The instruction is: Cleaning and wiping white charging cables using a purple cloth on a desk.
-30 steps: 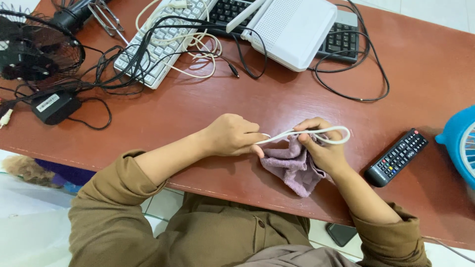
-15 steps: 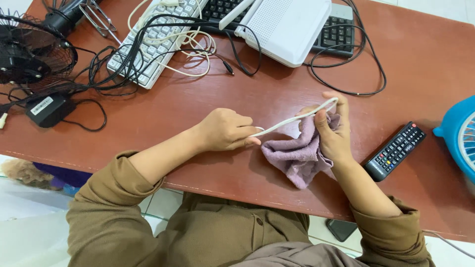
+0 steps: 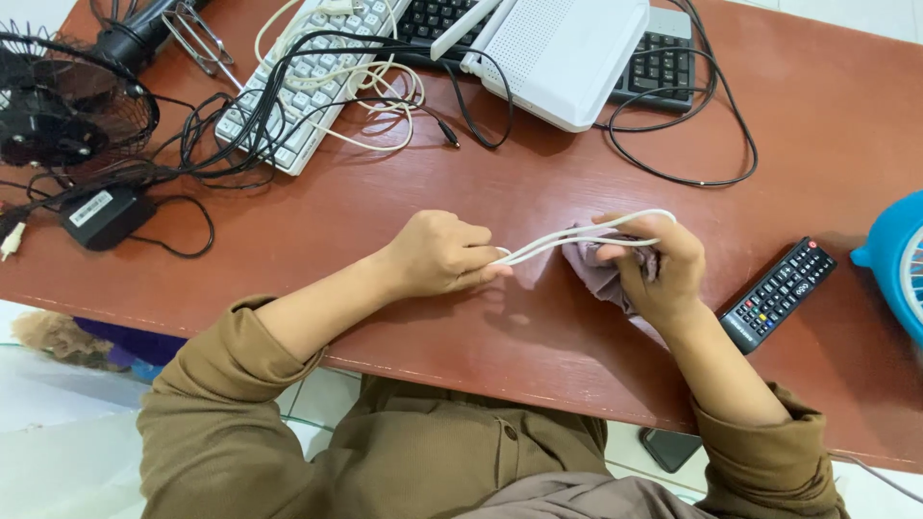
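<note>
Left hand [image 3: 444,255] fist closed, pinching white cable [image 3: 567,237] doubled end | right hand [image 3: 656,264] clenched on bunched purple cloth [image 3: 598,269] and cable loop | cable taut between hands, just above red-brown table [image 3: 385,211] near edge | black remote [image 3: 777,296] right of right hand.

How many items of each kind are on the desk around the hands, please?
Keyboards: 2, a white keyboard and a black keyboard
Fans: 2, a black fan and a blue fan
Remote control: 1
White router: 1
Black power adapter: 1
Purple cloth: 1
Looped white cable: 1
Total: 9
</note>
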